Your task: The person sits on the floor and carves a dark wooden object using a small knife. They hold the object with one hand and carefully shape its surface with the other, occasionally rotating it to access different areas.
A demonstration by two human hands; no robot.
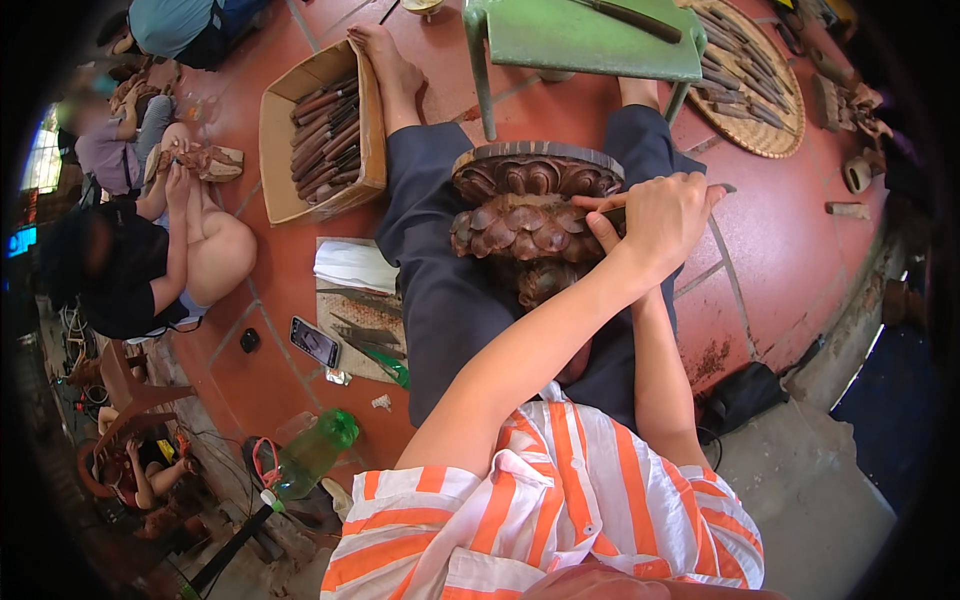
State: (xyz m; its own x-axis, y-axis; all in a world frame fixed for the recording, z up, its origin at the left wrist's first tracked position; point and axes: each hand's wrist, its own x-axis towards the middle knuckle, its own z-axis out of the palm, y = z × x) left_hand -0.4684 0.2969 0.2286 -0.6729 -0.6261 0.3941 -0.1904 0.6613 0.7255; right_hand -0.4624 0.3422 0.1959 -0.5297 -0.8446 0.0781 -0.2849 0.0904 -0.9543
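A dark brown wood carving (530, 228) rests between my thighs. Its rounded petals or scales sit under a flat round end with a carved band. My left hand (668, 222) crosses over to its right side, fingers curled round a slim carving tool (730, 188) whose thin dark end sticks out beyond the knuckles. Beneath the left wrist, my right hand (604, 228) is mostly hidden. A finger and thumb show against the carving, closing on the dark front part of the tool. Where the tool's edge meets the wood is covered.
A cardboard box (268, 150) of wooden-handled tools stands ahead-left. A green stool (590, 45) bears another tool; a woven tray (790, 130) of tools lies far right. To my left are a phone (315, 342), a green bottle (315, 455) and a seated person (130, 260) holding a carving.
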